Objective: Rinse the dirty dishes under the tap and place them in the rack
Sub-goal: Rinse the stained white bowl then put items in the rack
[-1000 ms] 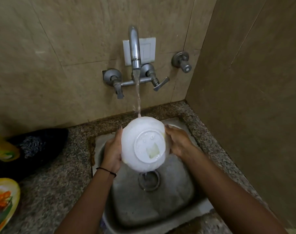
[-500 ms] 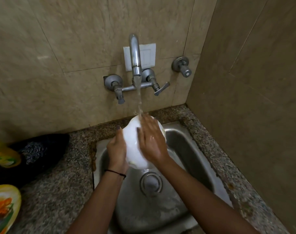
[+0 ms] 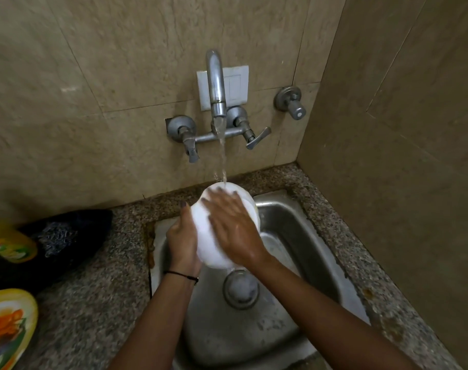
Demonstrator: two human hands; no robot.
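A white bowl is held bottom-up over the steel sink, under the stream of water from the wall tap. My left hand grips the bowl's left side, thumb up along its edge. My right hand lies flat across the bowl's underside with fingers spread and straight, wet, covering most of it. The water strikes the bowl's far edge just above my right fingertips.
On the speckled granite counter at left lie a black cloth with a steel scrubber, a yellow bottle and a colourful plate. Tiled walls close in behind and at right. The drain sits below the bowl.
My right hand moved from the bowl's right rim onto its underside and now rubs across it. The bowl stays under the stream in my left hand. The view shifted slightly downward.
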